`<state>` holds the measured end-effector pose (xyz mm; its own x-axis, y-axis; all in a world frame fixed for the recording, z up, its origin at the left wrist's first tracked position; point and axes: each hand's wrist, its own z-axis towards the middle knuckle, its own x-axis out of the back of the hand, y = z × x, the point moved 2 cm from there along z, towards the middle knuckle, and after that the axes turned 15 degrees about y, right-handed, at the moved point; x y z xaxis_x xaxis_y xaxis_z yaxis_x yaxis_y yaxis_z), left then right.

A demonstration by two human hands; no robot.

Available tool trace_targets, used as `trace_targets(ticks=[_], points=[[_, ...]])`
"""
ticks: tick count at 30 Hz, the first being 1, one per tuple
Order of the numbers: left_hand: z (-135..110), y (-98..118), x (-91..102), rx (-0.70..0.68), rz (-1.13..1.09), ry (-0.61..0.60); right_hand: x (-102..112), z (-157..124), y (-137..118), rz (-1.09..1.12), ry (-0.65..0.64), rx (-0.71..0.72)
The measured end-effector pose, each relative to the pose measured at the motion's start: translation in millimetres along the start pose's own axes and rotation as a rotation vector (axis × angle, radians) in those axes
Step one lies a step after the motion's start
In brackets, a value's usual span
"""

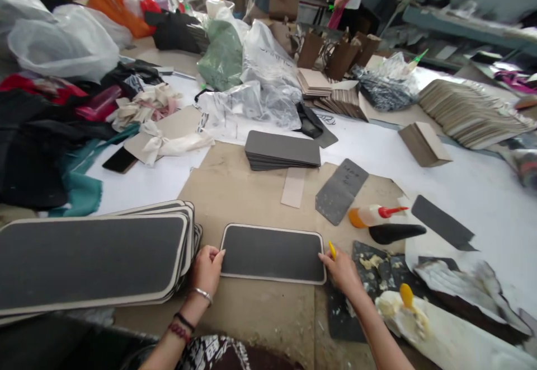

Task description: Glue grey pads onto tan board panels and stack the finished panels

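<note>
A dark grey rectangular panel [272, 253] with rounded corners and a pale beige border lies flat on the brown cardboard in front of me. My left hand [208, 269] pinches its left edge between thumb and fingers. At the opposite short edge, my right hand [340, 269] grips the panel too, with a small yellow stick [332, 250] poking up from between its fingers; the rest of the stick is hidden. Just left of my left hand rises a stack of larger bordered dark panels [92, 263].
Beyond the panel sit a pile of dark grey strips [283, 149] and a marked grey template [342, 191]. To the right are a red-tipped glue bottle [373, 216], a black tool [396, 233] and a glue-smeared white container [457, 325]. Plastic bags [255, 101] and people occupy the back.
</note>
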<state>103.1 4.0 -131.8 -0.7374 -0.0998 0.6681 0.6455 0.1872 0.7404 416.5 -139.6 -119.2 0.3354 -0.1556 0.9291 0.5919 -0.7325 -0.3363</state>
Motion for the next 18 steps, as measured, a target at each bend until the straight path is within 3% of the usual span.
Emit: trace_targets(ticks=[7,13,18], points=[[3,-2,-2.2,-0.019,0.068,-0.018,0,-1,1,0.026,0.005,-0.040],[-1,3,2.9,0.065,-0.068,-0.020,7,0,1,0.090,-0.012,-0.027],[-6,2,5.7,0.135,-0.129,-0.041,5,5,13,0.284,-0.063,-0.094]])
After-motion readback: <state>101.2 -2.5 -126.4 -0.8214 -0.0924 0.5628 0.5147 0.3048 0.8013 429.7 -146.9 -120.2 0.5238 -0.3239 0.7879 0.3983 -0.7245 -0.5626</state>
